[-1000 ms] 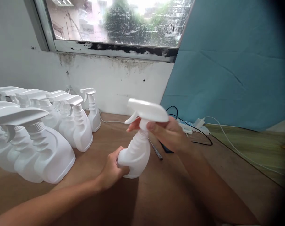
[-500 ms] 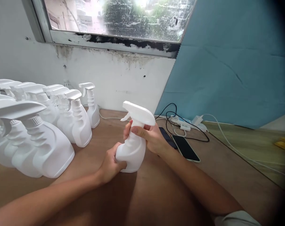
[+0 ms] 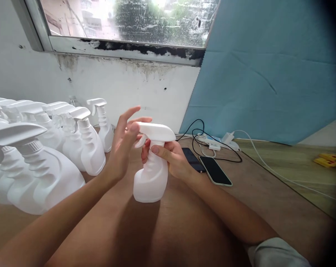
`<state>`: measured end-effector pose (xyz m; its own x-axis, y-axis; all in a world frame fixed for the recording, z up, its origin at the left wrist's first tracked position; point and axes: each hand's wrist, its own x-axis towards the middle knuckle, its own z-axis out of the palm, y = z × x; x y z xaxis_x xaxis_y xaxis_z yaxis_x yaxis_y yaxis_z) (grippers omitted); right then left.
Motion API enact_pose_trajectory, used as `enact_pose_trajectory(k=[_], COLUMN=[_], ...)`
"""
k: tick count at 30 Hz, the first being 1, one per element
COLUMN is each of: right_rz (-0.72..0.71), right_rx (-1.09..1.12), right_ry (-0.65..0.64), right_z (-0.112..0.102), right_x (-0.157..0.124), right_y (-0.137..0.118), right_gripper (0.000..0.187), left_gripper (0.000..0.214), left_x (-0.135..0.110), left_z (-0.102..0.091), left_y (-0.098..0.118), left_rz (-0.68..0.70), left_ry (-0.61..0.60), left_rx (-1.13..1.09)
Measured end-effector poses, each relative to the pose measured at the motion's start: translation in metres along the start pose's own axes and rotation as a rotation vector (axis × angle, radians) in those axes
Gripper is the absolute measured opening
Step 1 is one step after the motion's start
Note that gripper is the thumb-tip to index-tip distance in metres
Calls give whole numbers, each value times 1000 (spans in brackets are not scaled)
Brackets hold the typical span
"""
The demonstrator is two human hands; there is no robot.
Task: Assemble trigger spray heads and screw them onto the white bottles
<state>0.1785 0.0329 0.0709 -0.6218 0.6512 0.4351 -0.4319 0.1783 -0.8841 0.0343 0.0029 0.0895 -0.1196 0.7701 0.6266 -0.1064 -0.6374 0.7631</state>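
A white spray bottle (image 3: 151, 181) is upright in front of me; I cannot tell whether its base touches the table. Around its neck, just under the trigger head, my right hand (image 3: 176, 157) is closed, with the thumb on the near side. My left hand (image 3: 122, 146) is raised at the nozzle end, its fingers spread and its thumb at or close to the nozzle tip. The small trigger hangs between the two hands. To the left stand several like spray bottles in rows, the nearest ones (image 3: 53, 174) large in view and one (image 3: 103, 122) apart by the wall.
On the brown table (image 3: 184, 218), a phone (image 3: 216, 170) and a dark flat device (image 3: 192, 159) lie right of the bottle. Behind them are a white power strip (image 3: 220, 142) and tangled cables. A window (image 3: 134, 22) and blue sheet (image 3: 253, 74) cover the wall. A yellow object (image 3: 329, 160) lies far right.
My left hand has let go of the bottle's lower body and moved up to the nozzle, fingers now spread. The right hand keeps its hold on the neck. The view has shifted slightly.
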Motion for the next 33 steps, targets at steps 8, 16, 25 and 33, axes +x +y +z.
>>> enact_pose_trajectory(k=[8,16,25,33], right_rz=[-14,-49,-25,-14], right_rx=[-83,25,32,49], right_ry=[-24,8,14,15], right_z=[-6,-10,-6,-5], right_x=[1,2,2,1], right_y=[2,5,9,7], right_gripper=[23,28,36,43], left_gripper=[19,22,24,21], left_x=[15,16,13,13], left_z=[11,6,6,5], left_y=[26,17,21,23], left_rz=[43,80,38,16], left_ry=[-204,-215,-195,-199], left_rx=[125,136,116,99])
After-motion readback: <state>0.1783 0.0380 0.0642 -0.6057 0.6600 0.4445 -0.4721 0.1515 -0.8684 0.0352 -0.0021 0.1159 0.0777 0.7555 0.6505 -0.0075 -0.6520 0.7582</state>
